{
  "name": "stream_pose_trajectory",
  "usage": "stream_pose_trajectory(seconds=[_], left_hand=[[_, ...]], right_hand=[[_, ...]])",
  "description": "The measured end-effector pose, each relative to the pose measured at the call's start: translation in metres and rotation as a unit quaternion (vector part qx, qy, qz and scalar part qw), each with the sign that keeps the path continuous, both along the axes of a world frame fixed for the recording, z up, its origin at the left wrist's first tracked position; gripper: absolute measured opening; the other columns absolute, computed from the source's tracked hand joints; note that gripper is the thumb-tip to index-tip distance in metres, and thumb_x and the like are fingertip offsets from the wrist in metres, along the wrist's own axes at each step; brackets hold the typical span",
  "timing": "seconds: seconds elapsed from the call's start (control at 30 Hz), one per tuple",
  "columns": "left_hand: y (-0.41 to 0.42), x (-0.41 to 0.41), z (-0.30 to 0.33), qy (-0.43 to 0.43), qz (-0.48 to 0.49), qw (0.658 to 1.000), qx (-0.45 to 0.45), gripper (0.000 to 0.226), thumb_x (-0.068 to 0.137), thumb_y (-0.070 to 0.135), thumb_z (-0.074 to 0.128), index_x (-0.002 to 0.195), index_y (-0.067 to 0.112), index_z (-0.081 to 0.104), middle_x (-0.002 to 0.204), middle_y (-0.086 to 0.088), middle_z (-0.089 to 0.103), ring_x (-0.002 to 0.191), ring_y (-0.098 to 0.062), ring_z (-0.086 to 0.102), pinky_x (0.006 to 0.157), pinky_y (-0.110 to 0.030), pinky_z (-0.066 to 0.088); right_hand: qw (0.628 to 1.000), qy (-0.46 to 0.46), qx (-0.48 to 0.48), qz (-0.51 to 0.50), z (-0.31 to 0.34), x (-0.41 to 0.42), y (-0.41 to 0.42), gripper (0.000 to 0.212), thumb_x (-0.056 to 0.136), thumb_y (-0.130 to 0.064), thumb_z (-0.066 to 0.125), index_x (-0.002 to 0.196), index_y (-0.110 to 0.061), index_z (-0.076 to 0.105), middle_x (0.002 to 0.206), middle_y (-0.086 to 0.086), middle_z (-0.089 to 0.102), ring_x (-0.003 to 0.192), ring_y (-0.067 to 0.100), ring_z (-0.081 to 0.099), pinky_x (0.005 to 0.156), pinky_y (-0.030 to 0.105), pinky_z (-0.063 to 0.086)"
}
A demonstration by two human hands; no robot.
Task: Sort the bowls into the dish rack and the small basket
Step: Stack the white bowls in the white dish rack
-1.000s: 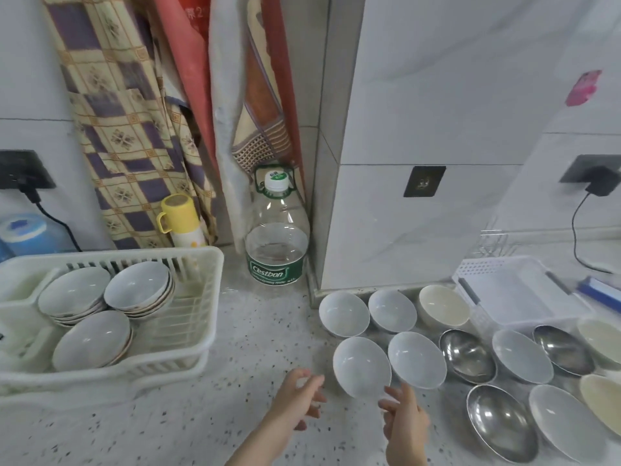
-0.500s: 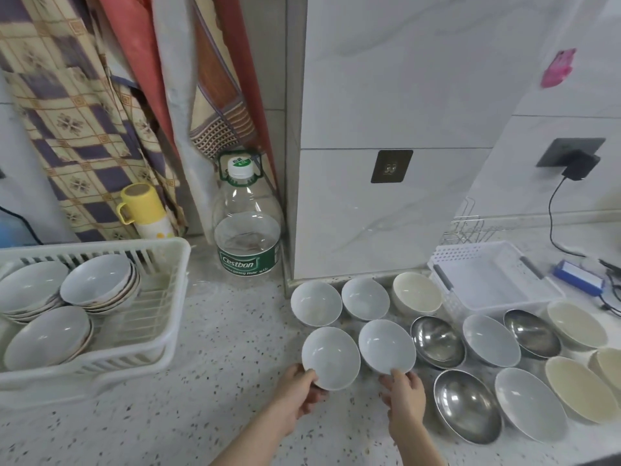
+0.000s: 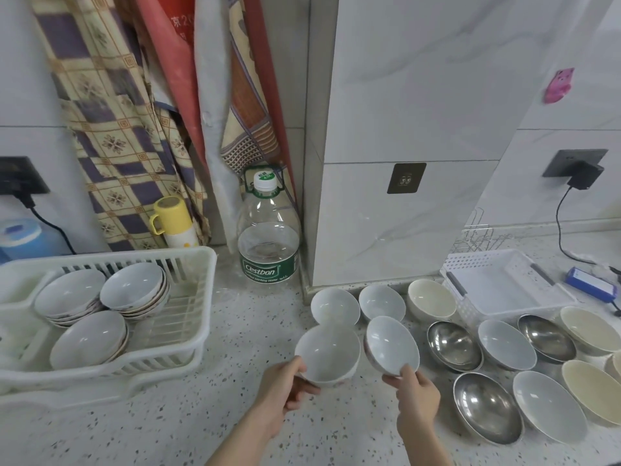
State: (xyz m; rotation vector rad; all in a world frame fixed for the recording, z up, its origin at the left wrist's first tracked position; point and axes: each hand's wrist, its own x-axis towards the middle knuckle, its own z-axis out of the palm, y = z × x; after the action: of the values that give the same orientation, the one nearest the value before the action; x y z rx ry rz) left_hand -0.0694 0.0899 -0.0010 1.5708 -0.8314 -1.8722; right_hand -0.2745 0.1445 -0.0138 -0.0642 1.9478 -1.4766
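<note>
Both white bowls are now lifting off the counter (image 3: 235, 331). The left hand (image 3: 285, 386) is gripping one white bowl (image 3: 327, 354) by its rim; the right hand (image 3: 416, 393) is pinching a second, tilted bowl (image 3: 391, 346). Probably glazed ceramic: stiff, slippery, breakable, so rim grips suit. The dish rack (image 3: 198, 297) is waiting to the left.

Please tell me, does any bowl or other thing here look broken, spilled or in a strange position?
Nothing looks broken or spilled. Only the white bowl that the right hand pinches by its near rim is tilted steeply. The left hand holds another white bowl nearly level. The stacks in the dish rack sit neatly.
</note>
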Motion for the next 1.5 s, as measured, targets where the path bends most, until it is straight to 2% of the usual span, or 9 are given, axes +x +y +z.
stream_pose_trajectory(seconds=[0.1, 0.2, 0.37, 0.6, 0.73, 1.03, 1.23, 1.37, 1.5], left_hand=[[-0.008, 0.027, 0.024, 0.035, 0.021, 0.998, -0.049, 0.021, 0.087, 0.007, 0.053, 0.102, -0.004, 0.063, 0.074, -0.03, 0.071, 0.036, -0.013, 0.04, 0.034, -0.02, 0.028], [-0.019, 0.065, 0.049, 0.066, 0.052, 0.992, -0.089, 0.022, 0.089, 0.006, 0.049, 0.103, -0.007, 0.06, 0.069, -0.029, 0.069, 0.034, -0.011, 0.037, 0.032, -0.02, 0.027], [-0.032, 0.152, 0.088, 0.091, 0.119, 0.976, -0.161, 0.016, 0.09, 0.008, 0.045, 0.095, 0.0, 0.058, 0.068, -0.028, 0.069, 0.033, -0.009, 0.031, 0.031, -0.018, 0.024], [-0.042, 0.298, 0.102, -0.011, 0.188, 0.944, -0.271, 0.015, 0.087, 0.014, 0.051, 0.093, 0.006, 0.063, 0.066, -0.022, 0.071, 0.041, -0.011, 0.039, 0.038, -0.02, 0.029], [-0.046, 0.359, 0.1, -0.088, 0.225, 0.932, -0.269, 0.027, 0.069, 0.028, 0.058, 0.089, 0.011, 0.066, 0.071, -0.02, 0.074, 0.049, -0.017, 0.04, 0.049, -0.026, 0.031], [-0.064, 0.426, 0.073, -0.15, 0.269, 0.917, -0.253, 0.016, 0.086, 0.008, 0.052, 0.097, 0.009, 0.064, 0.064, -0.014, 0.073, 0.046, -0.012, 0.053, 0.041, -0.023, 0.042], [-0.081, 0.428, 0.06, -0.141, 0.269, 0.921, -0.245, 0.015, 0.088, 0.011, 0.054, 0.094, 0.024, 0.059, 0.057, -0.004, 0.072, 0.045, -0.008, 0.061, 0.05, -0.029, 0.047], [-0.09, 0.425, 0.059, -0.127, 0.285, 0.921, -0.233, 0.01, 0.088, 0.013, 0.055, 0.088, 0.022, 0.062, 0.054, -0.002, 0.071, 0.039, -0.003, 0.058, 0.049, -0.025, 0.047], [-0.098, 0.426, 0.058, -0.112, 0.292, 0.927, -0.209, 0.009, 0.088, 0.015, 0.056, 0.088, 0.02, 0.064, 0.062, -0.008, 0.074, 0.047, -0.011, 0.062, 0.051, -0.026, 0.049]], right_hand=[[0.999, 0.029, -0.038, 0.022, 0.016, 0.021, -0.006, 0.016, 0.086, -0.011, 0.049, 0.096, -0.009, 0.062, 0.061, 0.012, 0.071, 0.06, 0.018, 0.043, 0.061, 0.033, 0.038], [0.994, 0.063, -0.077, 0.044, 0.035, 0.049, -0.014, 0.017, 0.087, -0.011, 0.049, 0.095, -0.016, 0.064, 0.065, 0.014, 0.072, 0.078, 0.022, 0.06, 0.076, 0.04, 0.044], [0.983, 0.096, -0.121, 0.101, 0.069, 0.117, -0.033, 0.02, 0.088, -0.013, 0.05, 0.08, -0.015, 0.068, 0.06, 0.012, 0.07, 0.069, 0.018, 0.058, 0.063, 0.035, 0.042], [0.957, 0.116, -0.136, 0.229, 0.102, 0.217, -0.055, 0.022, 0.088, -0.013, 0.049, 0.081, -0.016, 0.07, 0.058, 0.008, 0.07, 0.062, 0.013, 0.051, 0.06, 0.03, 0.038], [0.936, 0.144, -0.138, 0.289, 0.108, 0.268, -0.068, 0.021, 0.089, -0.015, 0.05, 0.084, -0.021, 0.07, 0.059, 0.004, 0.071, 0.05, 0.0, 0.057, 0.056, 0.027, 0.039], [0.885, 0.262, -0.078, 0.378, 0.108, 0.319, -0.104, 0.026, 0.084, -0.018, 0.051, 0.067, -0.019, 0.07, 0.053, 0.0, 0.068, 0.04, 0.003, 0.045, 0.046, 0.024, 0.033], [0.895, 0.177, -0.049, 0.406, 0.098, 0.351, -0.118, 0.028, 0.082, -0.011, 0.052, 0.058, 0.001, 0.058, 0.051, 0.013, 0.066, 0.035, 0.006, 0.036, 0.046, 0.023, 0.033], [0.89, 0.129, -0.015, 0.437, 0.09, 0.372, -0.131, 0.03, 0.083, -0.013, 0.053, 0.053, -0.008, 0.055, 0.051, 0.014, 0.066, 0.032, 0.007, 0.035, 0.039, 0.018, 0.03], [0.865, 0.13, -0.006, 0.485, 0.082, 0.397, -0.147, 0.027, 0.081, -0.011, 0.051, 0.072, 0.013, 0.06, 0.05, 0.014, 0.062, 0.034, 0.008, 0.047, 0.039, 0.018, 0.029]])
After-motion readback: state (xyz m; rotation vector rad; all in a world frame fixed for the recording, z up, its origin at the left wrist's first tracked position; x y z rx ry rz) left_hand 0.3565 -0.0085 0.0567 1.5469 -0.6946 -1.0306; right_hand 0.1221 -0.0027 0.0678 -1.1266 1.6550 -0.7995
